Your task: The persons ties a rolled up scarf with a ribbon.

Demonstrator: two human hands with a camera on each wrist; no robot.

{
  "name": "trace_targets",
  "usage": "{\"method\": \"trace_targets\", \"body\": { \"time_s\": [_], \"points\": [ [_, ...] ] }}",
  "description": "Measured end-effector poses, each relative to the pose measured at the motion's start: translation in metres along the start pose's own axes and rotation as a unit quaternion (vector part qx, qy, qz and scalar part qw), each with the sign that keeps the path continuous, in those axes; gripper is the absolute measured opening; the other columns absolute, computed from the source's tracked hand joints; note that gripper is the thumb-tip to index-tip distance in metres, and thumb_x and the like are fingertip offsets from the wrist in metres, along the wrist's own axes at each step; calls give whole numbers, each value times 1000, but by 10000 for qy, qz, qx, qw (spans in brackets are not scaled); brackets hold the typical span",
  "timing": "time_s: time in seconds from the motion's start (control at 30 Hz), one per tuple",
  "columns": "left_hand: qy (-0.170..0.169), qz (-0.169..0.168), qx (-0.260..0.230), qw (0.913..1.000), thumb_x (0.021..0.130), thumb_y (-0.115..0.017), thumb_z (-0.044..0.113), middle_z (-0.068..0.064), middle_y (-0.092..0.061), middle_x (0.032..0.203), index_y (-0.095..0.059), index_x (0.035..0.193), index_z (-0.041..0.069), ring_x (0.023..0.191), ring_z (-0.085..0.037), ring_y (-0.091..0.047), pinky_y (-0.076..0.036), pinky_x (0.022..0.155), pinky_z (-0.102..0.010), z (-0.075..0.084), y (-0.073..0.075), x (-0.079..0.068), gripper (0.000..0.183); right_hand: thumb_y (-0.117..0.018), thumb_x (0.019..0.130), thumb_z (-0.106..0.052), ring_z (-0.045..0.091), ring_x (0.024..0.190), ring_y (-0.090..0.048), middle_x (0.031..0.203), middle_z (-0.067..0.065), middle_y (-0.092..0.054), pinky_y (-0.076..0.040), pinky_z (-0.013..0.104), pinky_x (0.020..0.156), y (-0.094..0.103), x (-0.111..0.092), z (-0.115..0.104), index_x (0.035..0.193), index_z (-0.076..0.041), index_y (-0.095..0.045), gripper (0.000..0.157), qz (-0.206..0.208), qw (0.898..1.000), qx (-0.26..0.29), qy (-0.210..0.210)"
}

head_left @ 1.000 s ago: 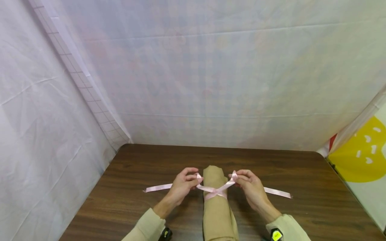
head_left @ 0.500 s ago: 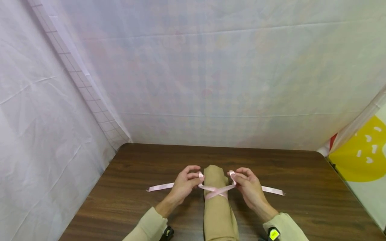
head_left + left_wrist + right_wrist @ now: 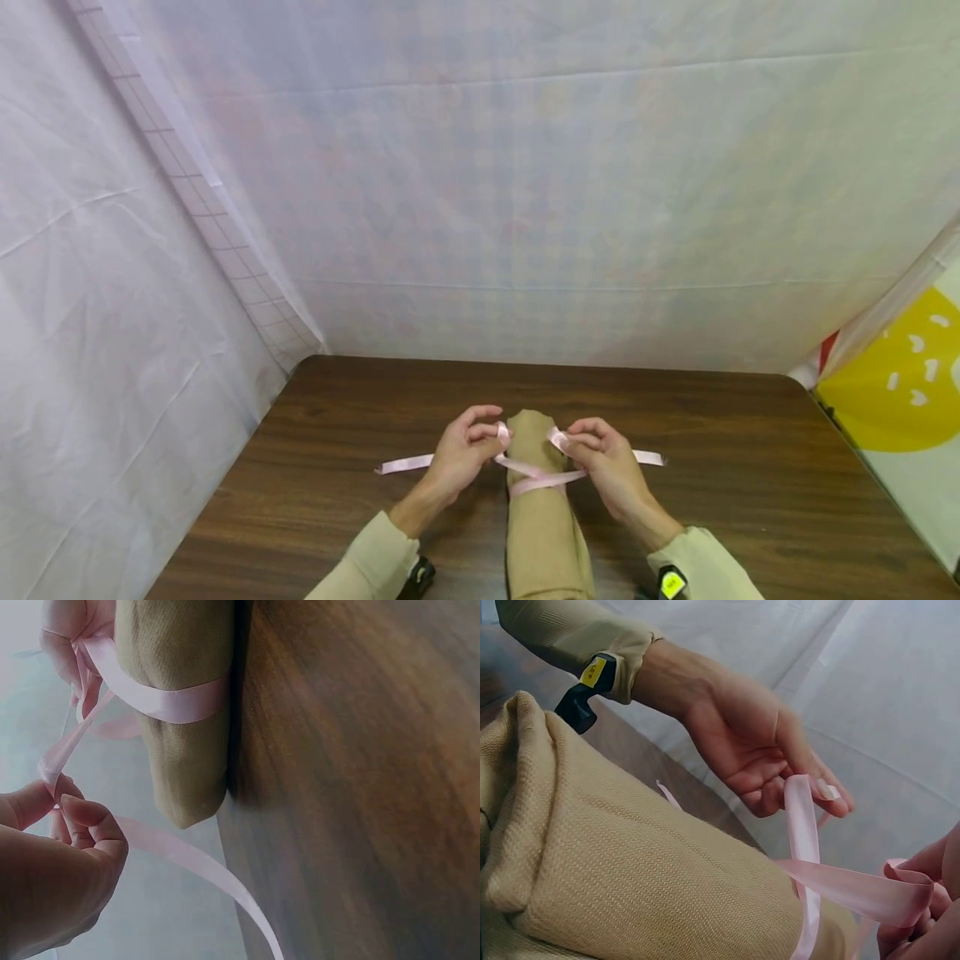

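A tan, woven cloth roll [image 3: 543, 533] lies lengthwise in front of me, a pink satin ribbon [image 3: 542, 481] wrapped around it and crossed on top. Left of the roll, my left hand [image 3: 459, 454] pinches a small loop of ribbon between thumb and fingers. My right hand [image 3: 609, 467] pinches another loop over the roll's right side; in the right wrist view that folded loop [image 3: 900, 896] shows at the fingers. The ribbon's loose tails [image 3: 405, 464] stick out past both hands. In the left wrist view, the ribbon band [image 3: 176, 703] lies flat around the roll's side.
A dark wood-grain table [image 3: 315, 508] bears the roll. White sheeting [image 3: 510, 208] hangs behind it and along the left side. At the right a yellow printed cloth [image 3: 885, 392] hangs beside the table edge. Each wrist wears a dark device [image 3: 670, 581].
My right hand has moved left, bringing its loop over the roll and closer to the left one. The left hand has shifted slightly right and away from me. The tails show shorter.
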State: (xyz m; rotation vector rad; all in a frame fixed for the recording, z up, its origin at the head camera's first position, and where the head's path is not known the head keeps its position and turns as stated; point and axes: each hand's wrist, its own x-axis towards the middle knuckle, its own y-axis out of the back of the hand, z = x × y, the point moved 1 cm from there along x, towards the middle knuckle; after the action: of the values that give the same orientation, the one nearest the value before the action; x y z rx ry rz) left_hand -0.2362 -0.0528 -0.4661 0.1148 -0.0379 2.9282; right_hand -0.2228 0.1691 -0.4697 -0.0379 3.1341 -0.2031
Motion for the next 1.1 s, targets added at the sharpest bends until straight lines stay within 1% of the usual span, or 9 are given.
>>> {"method": "trace_targets", "body": {
  "time_s": [0.2,0.37,0.47,0.57,0.63,0.8,0.9,1.0,1.1],
  "points": [
    [-74,-49,40,10000,87,-70,0,-26,-69,112,-55,131,4,85,-15,-66,-48,65,-23,6,-4,2,46,-67,87,4,10,71,-59,81,-4,-72,-46,21,62,-3,0,-3,106,8,-52,25,-286,9993,-243,-2],
    [-130,-160,168,9996,88,-70,0,-26,-69,114,-56,131,5,92,-28,-69,-48,64,-23,7,-9,2,46,-67,86,5,12,74,-60,83,-1,-72,-46,23,63,-4,-1,-5,106,9,-53,25,-545,9975,-447,-16],
    [-144,-309,188,9992,88,-69,0,-26,-68,115,-55,132,4,99,-34,-68,-51,69,-23,7,-13,3,47,-68,86,3,13,76,-62,85,0,-73,-47,24,65,-5,-2,-6,107,8,-54,25,-739,9951,-664,-28],
    [-234,-507,233,9982,88,-69,-1,-26,-67,117,-55,133,3,99,-30,-69,-54,75,-23,8,-16,3,48,-67,88,0,12,77,-63,86,-1,-74,-48,24,65,-6,-3,-7,108,8,-55,25,-1054,9915,-758,14],
    [-336,-635,311,9969,87,-70,-2,-24,-68,117,-54,134,3,95,-22,-69,-54,77,-22,9,-18,4,50,-66,89,0,10,80,-65,87,-1,-74,-51,23,69,-7,-4,-8,108,9,-54,25,-1338,9884,-711,106],
    [-502,-894,579,9930,86,-70,-3,-24,-69,116,-52,137,1,85,-6,-65,-52,74,-18,8,-22,3,54,-65,91,0,11,88,-69,91,-2,-74,-54,23,78,-8,-4,-9,107,8,-53,21,-1882,9810,-395,253],
    [-540,-1064,708,9903,86,-70,-3,-24,-68,112,-52,138,0,79,-3,-59,-49,69,-15,8,-23,3,54,-65,92,1,12,91,-70,92,-2,-75,-55,25,81,-8,-5,-9,107,7,-52,21,-1998,9790,-309,261],
    [-589,-1182,943,9867,87,-70,-2,-22,-68,107,-53,136,-1,75,-3,-56,-46,66,-15,8,-23,2,53,-65,92,0,14,92,-70,94,1,-75,-55,26,83,-8,-5,-10,108,11,-50,25,-2037,9780,-342,298],
    [-626,-1187,1167,9841,87,-71,0,-18,-69,99,-56,130,-3,72,-4,-59,-47,63,-15,8,-22,1,46,-65,92,-2,14,91,-70,96,7,-74,-55,26,81,-8,-6,-10,109,14,-49,28,-2001,9775,-546,385]
  ]
}}
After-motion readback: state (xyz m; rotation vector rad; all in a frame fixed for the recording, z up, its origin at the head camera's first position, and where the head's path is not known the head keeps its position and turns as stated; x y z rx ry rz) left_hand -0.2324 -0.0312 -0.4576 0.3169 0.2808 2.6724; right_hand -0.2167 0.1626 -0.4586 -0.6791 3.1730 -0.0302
